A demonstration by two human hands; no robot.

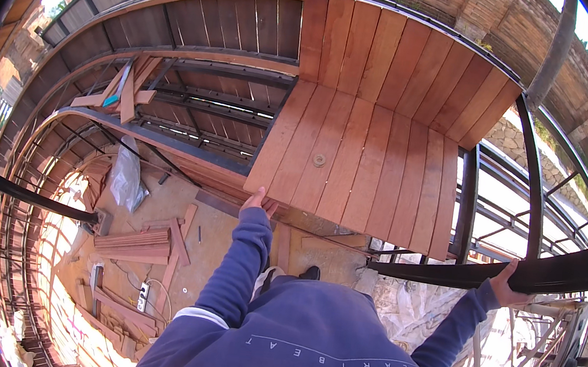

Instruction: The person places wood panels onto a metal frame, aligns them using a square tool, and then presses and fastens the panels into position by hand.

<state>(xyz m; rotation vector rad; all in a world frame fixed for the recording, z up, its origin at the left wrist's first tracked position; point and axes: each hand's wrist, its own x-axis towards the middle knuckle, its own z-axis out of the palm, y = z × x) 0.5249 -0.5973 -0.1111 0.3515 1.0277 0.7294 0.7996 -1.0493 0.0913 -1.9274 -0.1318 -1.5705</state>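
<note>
Gripping fingers of right hand hidden behind dark rail.

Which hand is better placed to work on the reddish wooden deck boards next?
Probably the left hand: it already rests on the near edge of the reddish wooden deck boards. The right hand is off to the side, gripping the dark metal railing bar, apparently for support.
</note>
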